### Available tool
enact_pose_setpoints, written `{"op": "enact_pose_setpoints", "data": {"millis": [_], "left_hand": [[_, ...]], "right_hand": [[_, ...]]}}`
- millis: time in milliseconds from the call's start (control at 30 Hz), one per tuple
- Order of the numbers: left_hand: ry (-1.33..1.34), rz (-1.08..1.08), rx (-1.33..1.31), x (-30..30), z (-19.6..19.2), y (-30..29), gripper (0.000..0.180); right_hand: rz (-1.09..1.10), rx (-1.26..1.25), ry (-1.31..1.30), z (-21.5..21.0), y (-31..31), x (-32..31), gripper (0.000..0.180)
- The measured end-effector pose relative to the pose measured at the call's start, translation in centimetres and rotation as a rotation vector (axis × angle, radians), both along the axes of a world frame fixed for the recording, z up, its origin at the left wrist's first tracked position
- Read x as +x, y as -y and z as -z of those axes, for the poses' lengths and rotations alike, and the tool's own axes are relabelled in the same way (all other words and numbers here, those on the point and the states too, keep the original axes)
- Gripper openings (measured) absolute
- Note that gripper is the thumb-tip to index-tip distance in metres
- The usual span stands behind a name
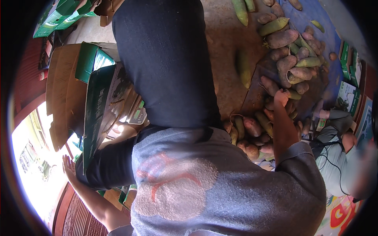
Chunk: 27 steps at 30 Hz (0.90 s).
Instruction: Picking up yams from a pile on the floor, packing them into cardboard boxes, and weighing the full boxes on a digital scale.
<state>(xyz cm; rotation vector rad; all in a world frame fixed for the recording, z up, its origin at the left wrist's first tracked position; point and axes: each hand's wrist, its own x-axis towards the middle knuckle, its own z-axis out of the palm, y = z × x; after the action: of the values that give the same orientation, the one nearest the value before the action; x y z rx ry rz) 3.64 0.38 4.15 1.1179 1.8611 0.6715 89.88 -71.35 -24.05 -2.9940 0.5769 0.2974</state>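
My right hand [281, 97] reaches into a heap of root vegetables on the right, its fingers curled closed. It touches the end of a reddish-brown tuber [269, 85] that looks like a sweet potato; whether it grips this or something beneath, I cannot make out. Long green roots like green radishes [274, 26] lie mixed among the tubers. More reddish tubers [252, 126] lie close to my right forearm. Out at the left, my left hand [70, 169] is open, fingers stretched, beside my bent knee. It holds nothing. An open green-and-brown carton [98, 106] stands between my legs.
A small scale [138, 115] with a green display sits partly behind the carton. Brown cardboard flaps [65, 90] and green boxes [59, 17] fill the upper left. At right sit another person's arm [339, 120], a black cable [328, 157] and flat green-and-white boxes [348, 94].
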Motion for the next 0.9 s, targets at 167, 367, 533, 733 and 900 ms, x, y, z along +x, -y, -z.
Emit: {"op": "enact_pose_setpoints", "data": {"millis": [167, 367, 533, 733, 900], "left_hand": [[0.026, 0.063, -0.021, -0.5, 0.8, -2.1, 0.050], [0.058, 0.040, -0.006, -1.7, 1.7, -1.3, 0.050], [-0.011, 0.035, 0.004, -1.2, -0.6, -0.5, 0.049], [0.057, 0.068, 0.005, 0.4, 1.7, -1.3, 0.048], [0.030, 0.054, 0.008, -0.2, 0.0, -0.8, 0.049]], "right_hand": [[-0.232, -0.145, 0.010, 3.0, 0.0, -2.4, 0.062], [-0.063, -0.033, -0.056, 4.7, 4.6, 2.6, 0.076], [-0.071, -0.048, -0.349, 5.0, 0.5, 0.0, 0.080], [-0.078, 0.152, -0.199, 6.1, 2.9, -2.6, 0.074], [-0.054, 0.132, -0.284, 4.5, 2.3, -1.4, 0.080]]}}
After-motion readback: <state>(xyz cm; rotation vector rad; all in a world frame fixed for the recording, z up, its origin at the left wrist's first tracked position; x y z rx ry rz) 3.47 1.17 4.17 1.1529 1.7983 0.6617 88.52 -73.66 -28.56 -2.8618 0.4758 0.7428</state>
